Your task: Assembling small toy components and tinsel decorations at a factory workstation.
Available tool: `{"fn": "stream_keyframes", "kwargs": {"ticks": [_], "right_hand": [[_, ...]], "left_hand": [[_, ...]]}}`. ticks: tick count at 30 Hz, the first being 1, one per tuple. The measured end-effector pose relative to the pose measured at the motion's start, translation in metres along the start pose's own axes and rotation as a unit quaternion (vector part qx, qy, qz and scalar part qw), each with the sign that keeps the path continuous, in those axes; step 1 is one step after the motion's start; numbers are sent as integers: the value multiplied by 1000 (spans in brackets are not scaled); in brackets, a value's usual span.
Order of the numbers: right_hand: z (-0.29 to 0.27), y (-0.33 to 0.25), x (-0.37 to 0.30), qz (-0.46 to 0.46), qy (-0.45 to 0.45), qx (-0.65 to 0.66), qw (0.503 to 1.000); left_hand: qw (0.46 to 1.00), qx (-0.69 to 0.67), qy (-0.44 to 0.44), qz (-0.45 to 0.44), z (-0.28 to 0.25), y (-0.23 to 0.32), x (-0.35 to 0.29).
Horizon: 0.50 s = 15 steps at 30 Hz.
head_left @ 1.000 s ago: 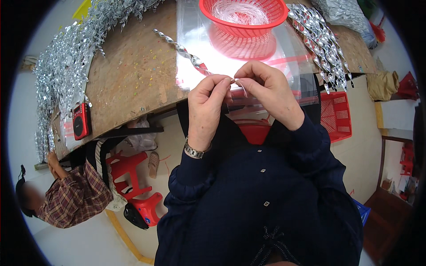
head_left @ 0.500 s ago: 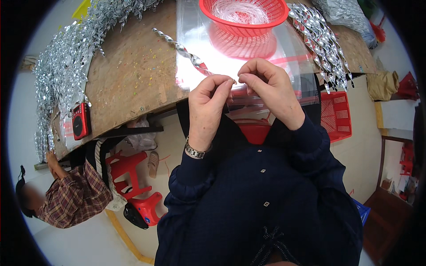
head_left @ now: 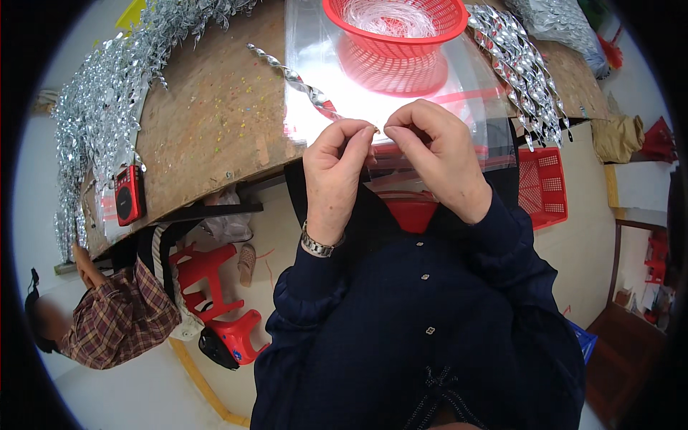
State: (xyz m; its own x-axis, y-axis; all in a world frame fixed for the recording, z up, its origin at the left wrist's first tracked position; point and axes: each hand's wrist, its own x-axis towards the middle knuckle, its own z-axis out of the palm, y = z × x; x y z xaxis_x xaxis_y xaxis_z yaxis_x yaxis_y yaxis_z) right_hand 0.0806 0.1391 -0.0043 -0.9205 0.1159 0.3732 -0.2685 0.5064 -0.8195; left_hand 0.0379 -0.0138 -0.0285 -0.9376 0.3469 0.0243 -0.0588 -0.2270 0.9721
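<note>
My left hand [head_left: 334, 173] is closed in a pinch on the near end of a twisted silver foil strip [head_left: 307, 87]. That strip slants away to the far left over clear plastic sheets [head_left: 304, 118]. A tiny brownish bit pokes out at the left thumb tip, too small to name. Close beside it, my right hand [head_left: 446, 161] pinches thumb against forefinger; whatever is between them cannot be made out. Beyond the hands stands a red plastic basket [head_left: 401, 51] holding a coil of clear, thin line [head_left: 387, 17].
Twisted silver strips [head_left: 514, 68] hang over the table's right edge. Silver tinsel [head_left: 100, 107] heaps along the left, near a red radio [head_left: 130, 195]. A person in a checked shirt [head_left: 122, 315] works at far left by red stools [head_left: 204, 276]. A red crate [head_left: 545, 188] stands at right.
My right fingers have shifted slightly, curling more and staying close to the left fingertips. The left hand and the silver strip are almost unmoved.
</note>
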Motion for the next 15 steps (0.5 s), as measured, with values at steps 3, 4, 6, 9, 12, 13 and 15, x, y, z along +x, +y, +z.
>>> {"fn": "stream_keyframes", "kwargs": {"ticks": [3, 4, 6, 9, 12, 13, 15], "right_hand": [[1, 0, 0, 25, -7, 16, 1000], [2, 0, 1, 30, -10, 21, 999], [3, 0, 2, 28, -8, 20, 999], [4, 0, 3, 19, -3, 10, 1000], [4, -1, 5, 14, -2, -2, 1000], [4, -1, 5, 15, -2, -3, 1000], [4, -1, 5, 19, -6, 0, 1000]], "left_hand": [[1000, 8, -8, -1, -1, 0, -1], [1000, 15, -15, -2, -2, 1, -1], [1000, 22, -16, 1, -3, 0, -2], [999, 39, -18, 10, -4, -1, -2], [998, 51, -18, 12, -3, -1, -2], [998, 52, -16, 9, -2, -1, -2], [998, 53, -16, 13, -3, -1, -3]]}}
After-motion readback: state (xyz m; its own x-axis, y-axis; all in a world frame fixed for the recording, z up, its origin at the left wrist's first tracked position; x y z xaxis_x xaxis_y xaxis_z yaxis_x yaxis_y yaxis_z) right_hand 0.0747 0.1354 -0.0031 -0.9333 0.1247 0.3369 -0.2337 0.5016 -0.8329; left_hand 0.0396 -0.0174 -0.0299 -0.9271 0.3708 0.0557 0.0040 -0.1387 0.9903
